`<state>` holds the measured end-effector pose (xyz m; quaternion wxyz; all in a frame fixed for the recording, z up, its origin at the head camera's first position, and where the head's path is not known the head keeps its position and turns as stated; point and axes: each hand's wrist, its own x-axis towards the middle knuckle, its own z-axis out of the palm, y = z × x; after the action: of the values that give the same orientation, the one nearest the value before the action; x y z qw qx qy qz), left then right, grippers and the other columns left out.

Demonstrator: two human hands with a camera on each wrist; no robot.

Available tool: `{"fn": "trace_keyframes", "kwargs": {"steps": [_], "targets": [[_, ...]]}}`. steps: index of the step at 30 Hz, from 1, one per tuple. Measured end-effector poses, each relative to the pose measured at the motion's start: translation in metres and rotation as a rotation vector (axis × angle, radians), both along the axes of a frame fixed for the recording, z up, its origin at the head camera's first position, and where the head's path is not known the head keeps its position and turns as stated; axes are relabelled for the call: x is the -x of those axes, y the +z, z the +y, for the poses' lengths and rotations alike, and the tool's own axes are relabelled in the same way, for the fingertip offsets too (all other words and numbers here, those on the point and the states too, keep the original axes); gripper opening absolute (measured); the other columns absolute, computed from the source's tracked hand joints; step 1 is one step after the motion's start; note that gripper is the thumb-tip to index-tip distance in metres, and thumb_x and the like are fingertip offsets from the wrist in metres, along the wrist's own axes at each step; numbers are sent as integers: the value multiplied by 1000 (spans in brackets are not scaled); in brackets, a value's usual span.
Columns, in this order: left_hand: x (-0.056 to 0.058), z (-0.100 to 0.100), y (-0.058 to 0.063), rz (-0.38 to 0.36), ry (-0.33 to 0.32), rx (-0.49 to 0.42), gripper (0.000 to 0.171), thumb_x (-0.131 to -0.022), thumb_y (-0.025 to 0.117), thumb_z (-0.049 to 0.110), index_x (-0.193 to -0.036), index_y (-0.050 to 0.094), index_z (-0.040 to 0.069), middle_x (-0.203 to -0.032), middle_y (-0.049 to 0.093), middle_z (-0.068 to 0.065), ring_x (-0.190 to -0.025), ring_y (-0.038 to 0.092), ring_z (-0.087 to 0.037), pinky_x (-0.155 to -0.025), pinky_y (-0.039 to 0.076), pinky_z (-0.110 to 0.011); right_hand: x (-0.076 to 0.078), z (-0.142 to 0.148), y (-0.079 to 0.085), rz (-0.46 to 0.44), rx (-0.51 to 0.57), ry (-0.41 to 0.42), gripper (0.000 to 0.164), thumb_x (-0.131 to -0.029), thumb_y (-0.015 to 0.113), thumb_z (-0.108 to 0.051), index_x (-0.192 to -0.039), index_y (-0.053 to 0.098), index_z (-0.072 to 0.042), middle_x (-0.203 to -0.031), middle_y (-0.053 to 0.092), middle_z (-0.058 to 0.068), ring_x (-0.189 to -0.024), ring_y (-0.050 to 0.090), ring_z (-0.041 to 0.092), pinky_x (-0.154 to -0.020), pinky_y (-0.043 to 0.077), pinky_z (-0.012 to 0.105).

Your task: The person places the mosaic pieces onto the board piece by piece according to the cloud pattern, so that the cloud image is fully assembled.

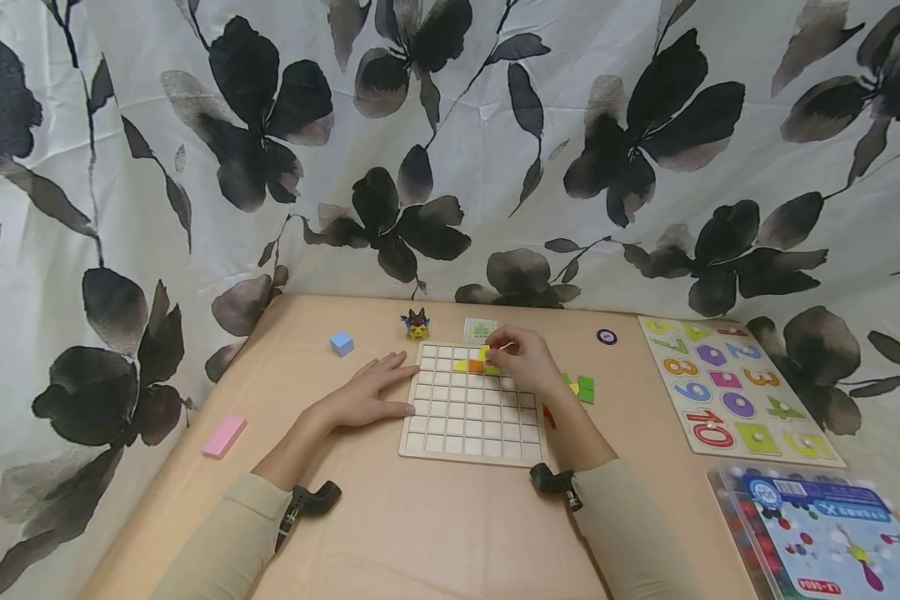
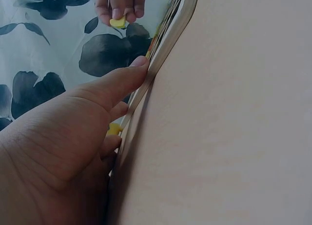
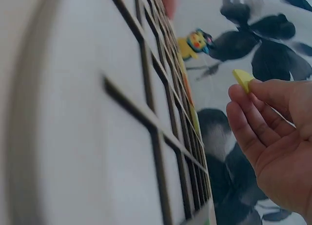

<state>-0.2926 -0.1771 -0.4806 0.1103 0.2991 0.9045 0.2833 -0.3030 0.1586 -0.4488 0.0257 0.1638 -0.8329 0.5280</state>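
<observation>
A white gridded board (image 1: 465, 427) lies on the table in the head view. Its left edge is touched by my left hand (image 1: 371, 390), whose fingers are extended; in the left wrist view the thumb (image 2: 124, 79) lies against that edge. Above the board's far part, my right hand (image 1: 527, 360) pinches a small yellow tile (image 3: 241, 80) between thumb and fingertips. Close below it on the grid sit an orange tile (image 1: 476, 367) and a yellow tile (image 1: 461, 366). The right hand partly hides another yellowish tile (image 1: 492, 370). A small patterned card (image 1: 480, 329) lies just behind the board.
Green tiles (image 1: 586, 389) lie right of the board, partly behind the right forearm. Behind are a blue block (image 1: 342, 344), a toy figure (image 1: 417, 325) and a dark disc (image 1: 606, 337). A pink block (image 1: 225, 437) lies left; a number puzzle (image 1: 671, 392) and plastic box (image 1: 825, 533) right.
</observation>
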Motion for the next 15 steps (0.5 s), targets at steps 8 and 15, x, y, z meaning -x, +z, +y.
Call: {"fn": "trace_keyframes", "kwargs": {"steps": [8,15], "targets": [[-1,2,1,-8,-9,-3,79,-94,71,54,-160,43,21,-174,17,-17,-162,10,-40,-131,4,-59,-2,-27,-5,25,-52,64,19,-96,73,-3,-115,75,2,-104,75,11,-90,70,20,-77,58,25],[-2,3,2,-8,-1,-6,79,-95,70,56,-160,43,21,-174,18,-18,-161,10,-42,-131,5,-62,-3,-43,-14,10,-50,48,13,-94,77,-7,-106,81,-6,-101,78,5,-87,70,16,-75,58,28]]}}
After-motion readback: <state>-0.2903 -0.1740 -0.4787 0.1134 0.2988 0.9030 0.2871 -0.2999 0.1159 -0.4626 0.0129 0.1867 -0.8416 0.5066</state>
